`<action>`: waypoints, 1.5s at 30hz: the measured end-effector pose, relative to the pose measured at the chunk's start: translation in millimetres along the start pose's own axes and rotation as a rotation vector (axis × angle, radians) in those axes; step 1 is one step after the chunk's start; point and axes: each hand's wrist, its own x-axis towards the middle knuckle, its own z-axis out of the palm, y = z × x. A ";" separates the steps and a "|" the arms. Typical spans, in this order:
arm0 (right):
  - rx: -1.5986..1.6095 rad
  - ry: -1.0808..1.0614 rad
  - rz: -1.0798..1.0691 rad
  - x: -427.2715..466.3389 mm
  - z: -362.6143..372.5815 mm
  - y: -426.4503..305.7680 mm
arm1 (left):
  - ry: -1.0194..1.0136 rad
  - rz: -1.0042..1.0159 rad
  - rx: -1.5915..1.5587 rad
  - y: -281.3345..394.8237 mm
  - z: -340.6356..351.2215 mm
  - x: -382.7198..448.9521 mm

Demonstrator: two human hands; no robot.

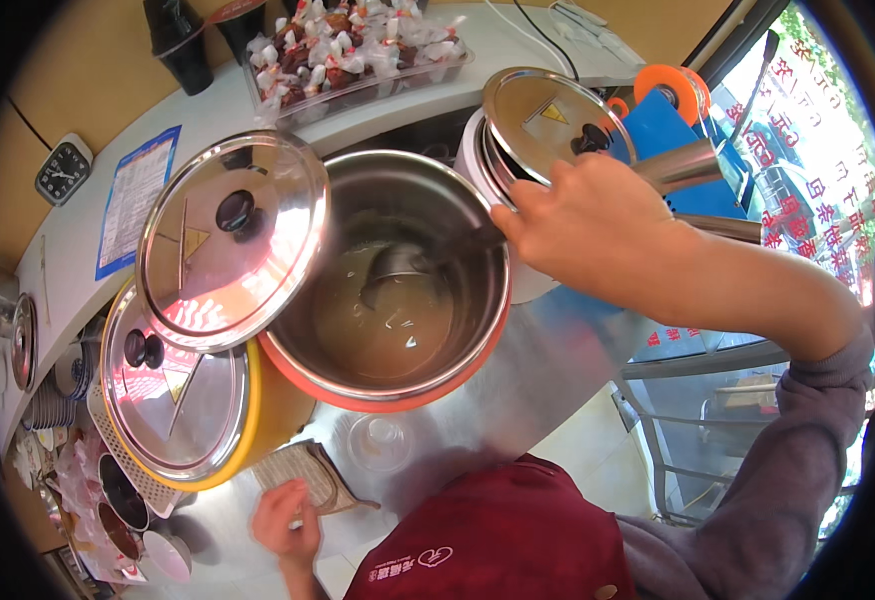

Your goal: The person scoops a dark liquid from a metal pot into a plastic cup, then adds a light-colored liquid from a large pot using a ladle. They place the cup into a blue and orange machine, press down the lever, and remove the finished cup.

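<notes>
My right hand (595, 225) grips the dark handle of a ladle (400, 262), its bowl low inside a deep steel-lined pot (385, 394) with a red-orange outside. Cloudy, pale brown liquid (400, 330) lies at the bottom of the pot around the ladle. A shiny steel lid (212, 292) with a black knob leans between this pot and a yellow lidded pot (246, 420) on the left. Loosely curled, my left hand (287, 517) appears to hold nothing. It is beside a folded brown cloth (310, 472); whether they touch is unclear.
A clear plastic cup or lid (381, 442) stands on the steel counter (527, 375). Another pot, its lid (550, 112) tilted, is at the right near a blue machine (655, 135). Wrapped items fill a clear tray (377, 86) on the white shelf. Bowls (122, 495) sit lower left.
</notes>
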 end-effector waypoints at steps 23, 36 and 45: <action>-0.129 0.525 0.170 5.6 36.4 -29.5 | -0.092 0.148 0.445 -20.8 -47.8 208.7; 0.057 0.568 -0.072 -24.8 25.9 2.3 | -0.306 -0.182 0.343 33.0 3.6 226.9; -0.071 0.736 0.139 -29.6 45.4 10.0 | -0.274 -0.449 -0.212 7.1 31.1 227.4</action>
